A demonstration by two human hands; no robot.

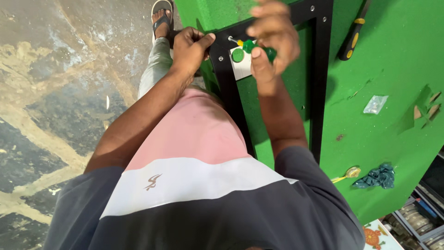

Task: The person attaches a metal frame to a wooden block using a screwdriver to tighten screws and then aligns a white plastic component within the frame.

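Note:
My right hand [272, 39] is closed around the green handle of a small screwdriver [253, 46], whose yellow collar and metal tip point at a screw on a black frame [319, 83]. The frame lies on a green table [379, 69]. My left hand [190, 46] grips the frame's outer corner at the table edge, fingers curled over it. A white switch plate with a round green button [237, 55] sits inside the frame, just below the tool.
On the green table lie a black-and-yellow screwdriver [352, 37], a small clear plastic bag [374, 104], a crumpled dark green cloth [377, 177] and a brass-coloured part [351, 172]. Below is stained concrete floor [51, 92]. My sandalled foot [162, 21] stands by the table.

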